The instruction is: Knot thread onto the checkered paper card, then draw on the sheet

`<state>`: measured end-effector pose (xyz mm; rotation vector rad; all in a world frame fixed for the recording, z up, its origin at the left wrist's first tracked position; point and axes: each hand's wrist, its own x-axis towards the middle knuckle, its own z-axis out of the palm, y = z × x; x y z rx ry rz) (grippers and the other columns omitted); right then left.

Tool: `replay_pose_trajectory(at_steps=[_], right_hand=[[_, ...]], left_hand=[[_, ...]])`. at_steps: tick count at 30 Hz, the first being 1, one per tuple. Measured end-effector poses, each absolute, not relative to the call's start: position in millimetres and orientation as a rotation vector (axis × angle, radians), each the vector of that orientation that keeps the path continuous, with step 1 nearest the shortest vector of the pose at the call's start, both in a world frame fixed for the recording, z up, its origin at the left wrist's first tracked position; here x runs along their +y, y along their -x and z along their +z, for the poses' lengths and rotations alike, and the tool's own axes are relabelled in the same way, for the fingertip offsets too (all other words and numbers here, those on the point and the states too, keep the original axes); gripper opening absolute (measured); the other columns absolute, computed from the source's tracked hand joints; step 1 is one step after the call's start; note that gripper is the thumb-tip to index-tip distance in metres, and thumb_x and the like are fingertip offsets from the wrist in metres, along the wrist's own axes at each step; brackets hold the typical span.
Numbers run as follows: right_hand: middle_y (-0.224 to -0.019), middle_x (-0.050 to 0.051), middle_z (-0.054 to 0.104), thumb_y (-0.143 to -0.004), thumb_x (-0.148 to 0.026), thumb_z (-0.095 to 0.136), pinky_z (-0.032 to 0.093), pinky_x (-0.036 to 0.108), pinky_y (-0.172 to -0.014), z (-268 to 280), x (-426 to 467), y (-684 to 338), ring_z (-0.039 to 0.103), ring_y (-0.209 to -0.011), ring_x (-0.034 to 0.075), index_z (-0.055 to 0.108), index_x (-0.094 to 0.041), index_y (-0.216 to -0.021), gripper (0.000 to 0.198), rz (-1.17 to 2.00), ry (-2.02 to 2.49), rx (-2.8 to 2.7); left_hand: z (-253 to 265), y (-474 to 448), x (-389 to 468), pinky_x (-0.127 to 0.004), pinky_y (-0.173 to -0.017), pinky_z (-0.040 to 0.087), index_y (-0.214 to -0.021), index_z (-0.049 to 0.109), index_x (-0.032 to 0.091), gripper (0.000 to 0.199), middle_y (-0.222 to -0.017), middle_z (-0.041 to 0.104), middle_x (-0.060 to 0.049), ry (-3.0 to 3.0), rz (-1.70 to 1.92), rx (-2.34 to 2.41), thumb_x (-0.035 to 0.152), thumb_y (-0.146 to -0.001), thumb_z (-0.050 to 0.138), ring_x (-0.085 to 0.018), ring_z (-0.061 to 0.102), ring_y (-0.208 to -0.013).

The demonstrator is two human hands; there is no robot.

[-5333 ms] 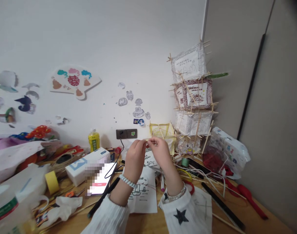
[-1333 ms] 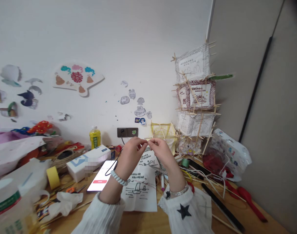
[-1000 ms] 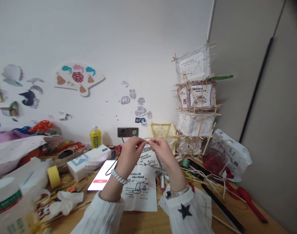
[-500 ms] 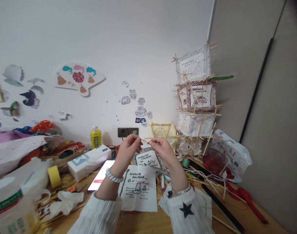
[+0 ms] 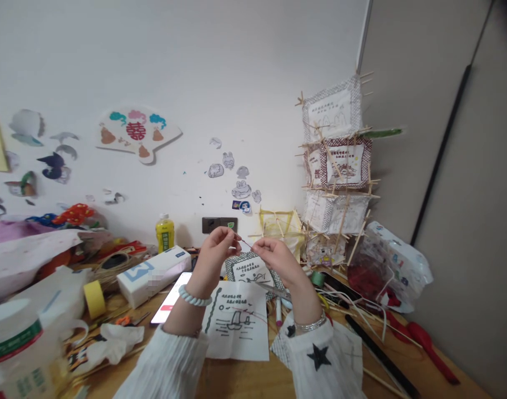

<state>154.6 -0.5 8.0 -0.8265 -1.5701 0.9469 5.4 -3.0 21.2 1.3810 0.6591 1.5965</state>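
Reddish thread (image 5: 246,243), its ends indistinct, stretches between the pinching left hand (image 5: 215,250) and right hand (image 5: 279,259).

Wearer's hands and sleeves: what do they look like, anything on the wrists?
Left hand: ungloved, pale twisted band, white ribbed-looking sleeve. Right hand: ungloved, silvery bracelet, white sleeve with a dark star.

Pretty sure this is a room in someone's home, with the wooden table (image 5: 232,379) serving as a craft corner. Cartoon cutouts (image 5: 241,190) and a fan-shaped decoration (image 5: 136,133) on the white wall (image 5: 237,66), a drink bottle (image 5: 165,233) and phone (image 5: 177,302) in the clutter, plus drawings (image 5: 239,330), yellow tape (image 5: 94,299) and a stick-and-paper tower (image 5: 348,162). Total hobby mess, honestly.
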Motion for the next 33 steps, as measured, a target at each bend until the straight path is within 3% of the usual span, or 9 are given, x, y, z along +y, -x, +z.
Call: replay_pose_trajectory(at_steps=[6, 11, 21, 28, 33], right_hand=[[-0.054, -0.006, 0.039, -0.07, -0.037, 0.058, 0.022, 0.021, -0.045, 8, -1, -150, 0.031, -0.048, 0.007, 0.054, -0.015, -0.068, 0.022, 0.998, 0.784, -1.603], [-0.058, -0.005, 0.041, -0.072, -0.035, 0.057, 0.022, 0.021, -0.046, 7, -2, -144, 0.031, -0.049, 0.007, 0.052, -0.016, -0.071, 0.02, 1.006, 0.736, -1.66], [-0.057, -0.006, 0.038, -0.078, -0.031, 0.05, 0.024, 0.022, -0.05, 9, -12, -130, 0.032, -0.051, 0.009, 0.047, -0.019, -0.074, 0.012, 0.893, 0.64, -1.803], [-0.054, -0.006, 0.039, -0.074, -0.031, 0.053, 0.021, 0.021, -0.044, 12, -14, -135, 0.029, -0.046, 0.007, 0.048, -0.018, -0.072, 0.014, 0.991, 0.727, -1.656], [-0.048, -0.008, 0.037, -0.073, -0.031, 0.05, 0.023, 0.02, -0.041, 17, -13, -142, 0.031, -0.042, 0.006, 0.046, -0.018, -0.069, 0.014, 1.068, 0.795, -1.533]], left_hand=[[24, -4, -8, -0.021, -0.052, 0.039, -0.069, 0.048, 0.016, 0.018, -0.077, 0.059, -0.002, -1.271, 1.57, 0.523, 0.028, -0.069, 0.062, -0.006, 0.046, -0.052], [23, -2, -4, -0.018, -0.047, 0.035, -0.067, 0.049, 0.015, 0.016, -0.065, 0.052, 0.002, -1.13, 1.586, 0.437, 0.022, -0.068, 0.062, -0.004, 0.041, -0.048], [26, 7, -4, -0.016, -0.041, 0.029, -0.065, 0.048, 0.015, 0.015, -0.065, 0.049, 0.002, -1.055, 1.636, 0.399, 0.019, -0.068, 0.062, -0.003, 0.035, -0.046], [24, 11, -1, -0.016, -0.051, 0.039, -0.07, 0.053, 0.013, 0.012, -0.071, 0.056, 0.0, -1.101, 1.518, 0.402, 0.021, -0.07, 0.063, -0.004, 0.045, -0.053], [21, 5, 0, -0.023, -0.058, 0.044, -0.09, 0.055, 0.015, 0.026, -0.083, 0.061, -0.005, -1.253, 1.52, 0.549, 0.034, -0.073, 0.061, -0.009, 0.055, -0.059]])
